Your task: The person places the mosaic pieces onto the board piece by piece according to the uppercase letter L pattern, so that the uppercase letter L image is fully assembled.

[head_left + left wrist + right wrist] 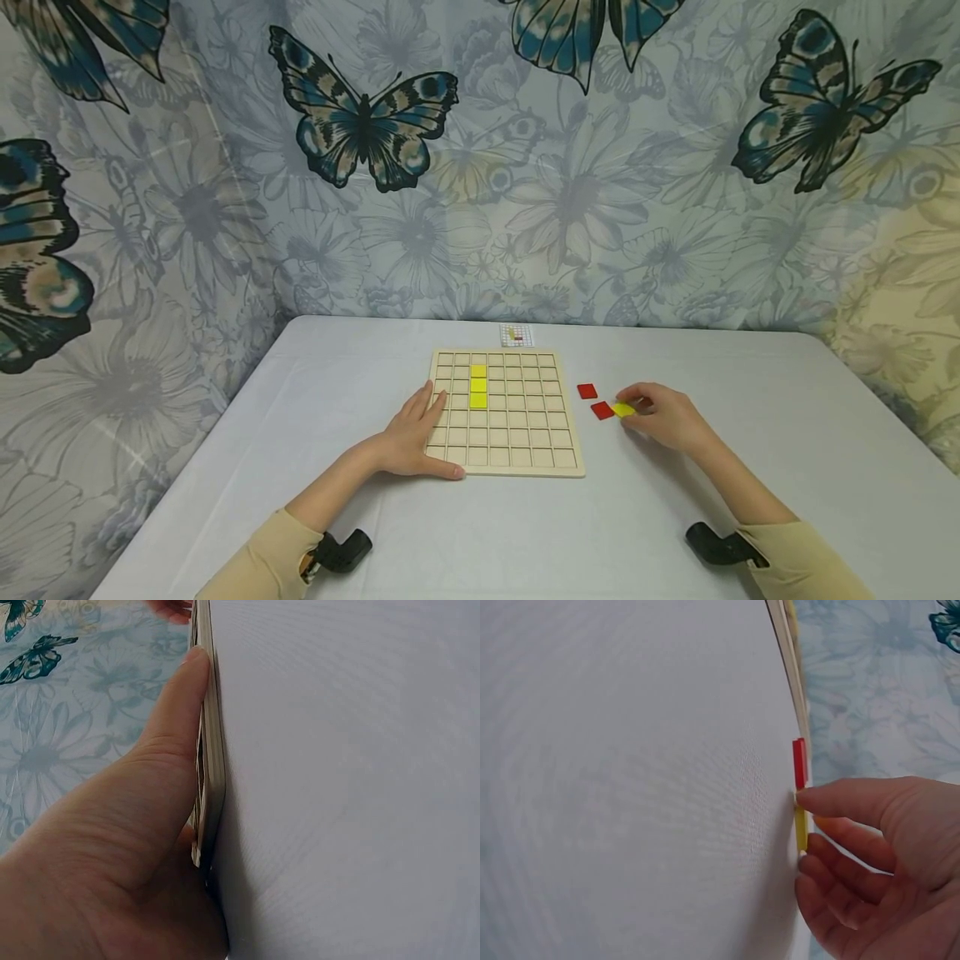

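A wooden grid board (pixel 525 429) lies flat on the table, with three yellow tiles (pixel 478 386) in one column of its cells. My left hand (pixel 411 433) rests at the board's left side, fingers spread and thumb along the near edge; in the left wrist view that thumb (pixel 176 705) lies against the board's rim. To the right of the board, my right hand (pixel 667 414) pinches a yellow tile (pixel 623 409) low at the tabletop, thumb on one side and fingers on the other. Beside it lie two red tiles (pixel 587 391), one close to the yellow tile.
Behind the board lies a small card (pixel 517 335) printed with a grid and coloured squares. A white cloth covers the table (pixel 360 358). Patterned butterfly fabric (pixel 465 250) hangs behind and at the sides. Black wrist-worn devices (pixel 343 552) sit at both sleeves.
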The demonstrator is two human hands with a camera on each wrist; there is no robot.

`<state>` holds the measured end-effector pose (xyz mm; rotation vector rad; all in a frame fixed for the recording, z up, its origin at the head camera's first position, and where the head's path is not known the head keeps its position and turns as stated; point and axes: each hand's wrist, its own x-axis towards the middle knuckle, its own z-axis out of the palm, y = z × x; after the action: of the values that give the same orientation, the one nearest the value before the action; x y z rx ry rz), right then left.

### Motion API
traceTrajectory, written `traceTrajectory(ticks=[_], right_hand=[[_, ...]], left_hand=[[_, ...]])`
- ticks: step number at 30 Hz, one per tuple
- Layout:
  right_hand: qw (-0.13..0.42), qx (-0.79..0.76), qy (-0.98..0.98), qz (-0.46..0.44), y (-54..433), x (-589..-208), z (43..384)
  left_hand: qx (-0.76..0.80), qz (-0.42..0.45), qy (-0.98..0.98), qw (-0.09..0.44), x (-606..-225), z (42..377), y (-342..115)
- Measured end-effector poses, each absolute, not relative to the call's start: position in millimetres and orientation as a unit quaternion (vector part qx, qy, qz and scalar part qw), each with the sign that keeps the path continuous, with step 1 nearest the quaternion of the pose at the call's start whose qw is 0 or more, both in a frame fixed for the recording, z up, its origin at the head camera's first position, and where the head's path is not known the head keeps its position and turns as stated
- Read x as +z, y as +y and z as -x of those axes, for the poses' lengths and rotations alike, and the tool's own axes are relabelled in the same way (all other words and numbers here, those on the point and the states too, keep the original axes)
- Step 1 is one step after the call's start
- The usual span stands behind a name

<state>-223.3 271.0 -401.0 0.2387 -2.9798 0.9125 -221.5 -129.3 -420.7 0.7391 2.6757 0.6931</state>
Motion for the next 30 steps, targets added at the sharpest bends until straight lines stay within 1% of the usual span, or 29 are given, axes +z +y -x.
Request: traceTrajectory(ticks=[10, 30], right_hand=[[0.021, 0.282, -0.957, -0.068, 273.7, -401.8, 225.1], [0.023, 0.333, -0.942, -0.046, 269.7, -401.5, 222.1]], left_hand=[[0.245, -0.254, 0.925, 0.140, -420.2, 222.3, -129.0], [0.237, -0.252, 0.927, 0.142, -421.6, 221.8, -129.5]])
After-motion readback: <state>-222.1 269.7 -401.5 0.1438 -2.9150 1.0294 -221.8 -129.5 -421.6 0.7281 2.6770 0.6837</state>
